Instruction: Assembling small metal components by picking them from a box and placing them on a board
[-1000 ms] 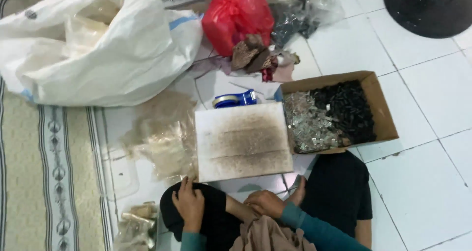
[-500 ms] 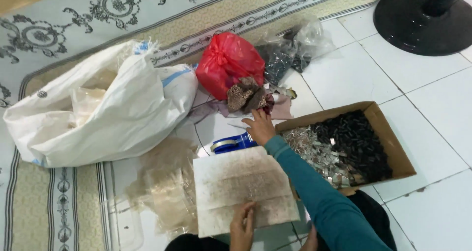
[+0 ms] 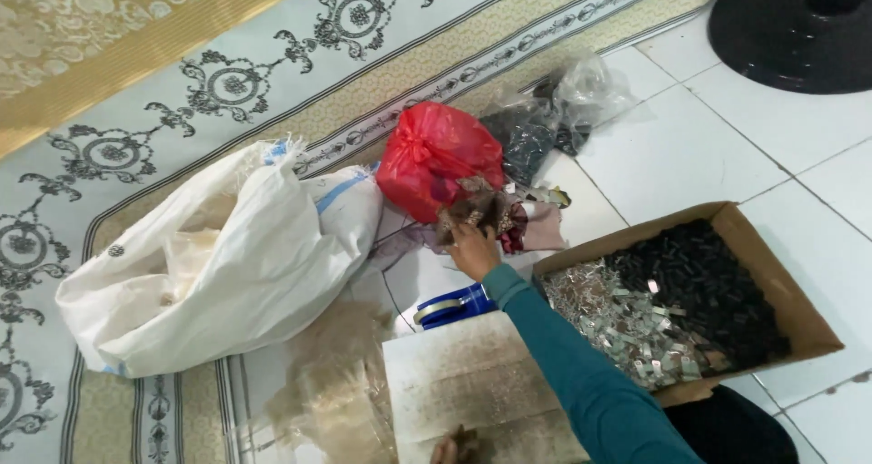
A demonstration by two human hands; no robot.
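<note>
I see my right hand stretched out far in front, in a long teal sleeve. Its fingers are closed around a little brown crumpled bundle that looks like dry scraps or wrappers. The bundle sits just below a shiny red plastic bag tied at the top, and it touches that bag. A pinkish bit of cloth or paper lies right beside the bundle.

My left hand is at the very bottom edge. Only the fingertips show, resting on a flat, dirty white board. I cannot tell if that hand is gripping or just lying flat, because most of it is cut off.

Just past the board is a blue roll of tape. To the right stands an open brown cardboard box, with small silver bits on one side and small black bits on the other.

To the left lies a big white woven sack, open and floppy. Below it is a heap of thin see-through plastic bags. Behind the red bag is a clear plastic bag with dark stuff in it. A round black stand base sits on the white floor tiles in the top corner. A patterned carpet covers the far side.
</note>
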